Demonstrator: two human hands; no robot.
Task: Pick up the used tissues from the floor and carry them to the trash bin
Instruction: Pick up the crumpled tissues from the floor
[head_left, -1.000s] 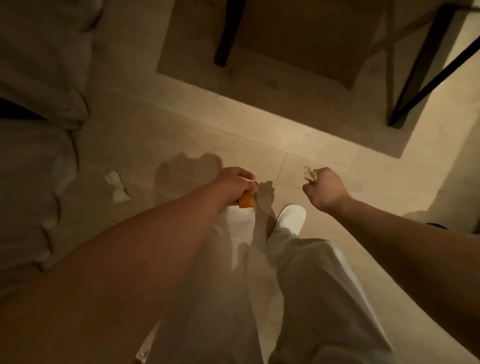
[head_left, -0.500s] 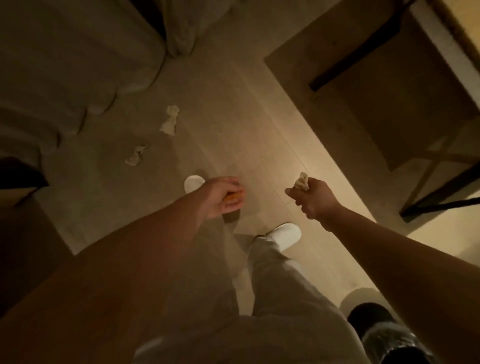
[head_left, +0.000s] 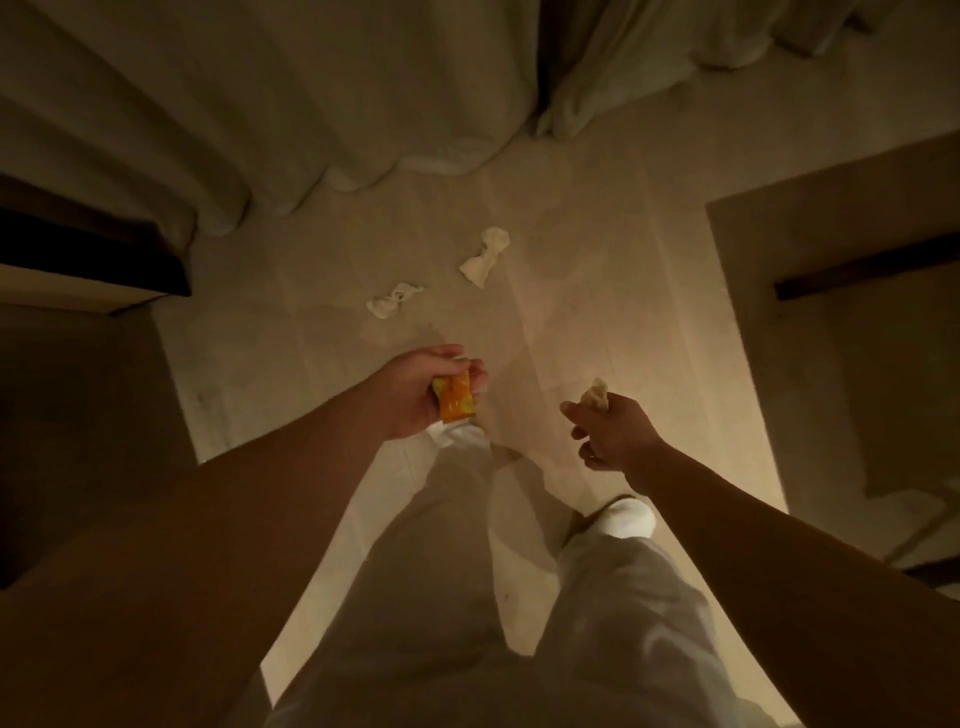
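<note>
We look down at our own arms over a dim tiled floor (head_left: 597, 270). Our left hand (head_left: 415, 392) is clenched around a small orange packet (head_left: 455, 399). Our right hand (head_left: 613, 434) pinches a crumpled tissue (head_left: 596, 397). Two more used tissues lie ahead on the floor, one near (head_left: 392, 301), one farther (head_left: 484, 257), close to hanging pale fabric (head_left: 363, 104).

Pale loose trousers (head_left: 613, 623), white slippers (head_left: 626, 517) (arms unsleeved).
</note>
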